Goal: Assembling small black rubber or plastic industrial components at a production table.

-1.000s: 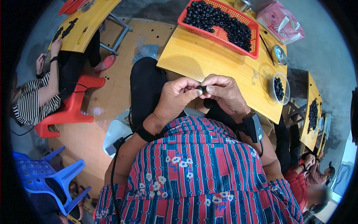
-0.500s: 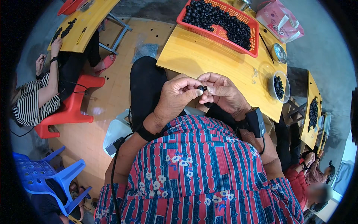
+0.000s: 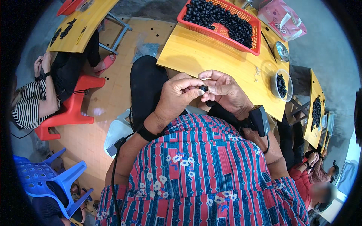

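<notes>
My left hand [image 3: 176, 93] pinches a small round black part [image 3: 203, 88] between thumb and forefinger, above my lap at the table's near edge. Against the same part, my right hand [image 3: 229, 93] holds its thumb and forefinger; whether it grips a separate tiny piece there is hidden by the fingertips. A second black part [image 3: 211, 103] shows below the curled fingers of the right hand. Many similar black parts [image 3: 211, 15] lie in a red plastic basket [image 3: 220, 37] farther off. More of them [image 3: 281, 86] sit in a clear round tub [image 3: 289, 90] on the right.
On the yellow table [image 3: 188, 52] small metal bits [image 3: 257, 74] lie scattered near the tub. A metal bowl [image 3: 281, 51], a dark rod [image 3: 268, 46] and a pink bag [image 3: 282, 20] stand behind. Co-workers sit left and right; a red stool [image 3: 77, 105] and blue chair [image 3: 52, 177] are at left.
My fingers have shifted slightly on the black part, and the dark gap between the fingertips has narrowed. At left, a co-worker's hand has drawn back from the table.
</notes>
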### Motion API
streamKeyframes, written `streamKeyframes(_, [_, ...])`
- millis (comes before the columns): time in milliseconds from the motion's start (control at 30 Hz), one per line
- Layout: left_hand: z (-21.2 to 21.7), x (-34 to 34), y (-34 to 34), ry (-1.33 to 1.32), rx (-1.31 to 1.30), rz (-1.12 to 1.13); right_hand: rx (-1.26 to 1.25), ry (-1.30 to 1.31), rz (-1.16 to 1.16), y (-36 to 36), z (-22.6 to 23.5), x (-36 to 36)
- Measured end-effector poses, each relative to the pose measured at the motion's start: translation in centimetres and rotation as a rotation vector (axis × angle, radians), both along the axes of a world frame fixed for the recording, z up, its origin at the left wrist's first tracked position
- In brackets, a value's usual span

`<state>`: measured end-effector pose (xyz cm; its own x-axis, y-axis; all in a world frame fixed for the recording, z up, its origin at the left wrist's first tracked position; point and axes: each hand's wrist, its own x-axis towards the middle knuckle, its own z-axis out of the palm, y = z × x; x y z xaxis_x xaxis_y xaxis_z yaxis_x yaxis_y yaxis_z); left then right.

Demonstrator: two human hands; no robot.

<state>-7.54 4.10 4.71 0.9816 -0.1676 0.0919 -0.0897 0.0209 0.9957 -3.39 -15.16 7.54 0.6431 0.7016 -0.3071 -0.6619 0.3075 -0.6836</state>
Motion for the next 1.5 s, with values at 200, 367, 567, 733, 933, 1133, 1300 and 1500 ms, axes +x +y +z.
streamKeyframes(200, [0.2, -0.1, -0.1, -0.033, -0.007, 0.039, 0.040, 0.023, -0.058, 0.4, -0.3, -0.5])
streamKeyframes(367, [0.5, 0.0, 0.0, -0.158, 0.091, 0.037, 0.083, 0.016, -0.052, 0.4, -0.7, -0.6])
streamKeyframes(567, [0.0, -0.1, 0.0, -0.184, 0.065, 0.076, -0.027, 0.090, -0.015, 0.7, -0.3, -0.4])
streamKeyframes(733, [0.4, 0.0, 0.0, -0.162, 0.078, 0.081, -0.070, 0.087, 0.045, 0.1, -0.4, -0.3])
streamKeyframes(933, [0.1, 0.1, 0.2, -0.161, 0.112, 0.095, -0.164, 0.026, 0.053, 0.4, -0.2, -0.5])
streamKeyframes(1133, [0.1, 0.1, 0.2, -0.197, 0.127, 0.127, -0.144, 0.018, 0.062, 0.6, 0.0, -0.6])
streamKeyframes(1300, [0.1, 0.2, 0.1, -0.220, 0.137, 0.132, -0.079, 0.028, 0.050, 0.8, -0.3, -0.8])
streamKeyframes(1500, [-0.1, 0.0, -0.1, -0.135, 0.120, 0.114, -0.147, -0.048, -0.005, 1.2, -0.8, -1.1])
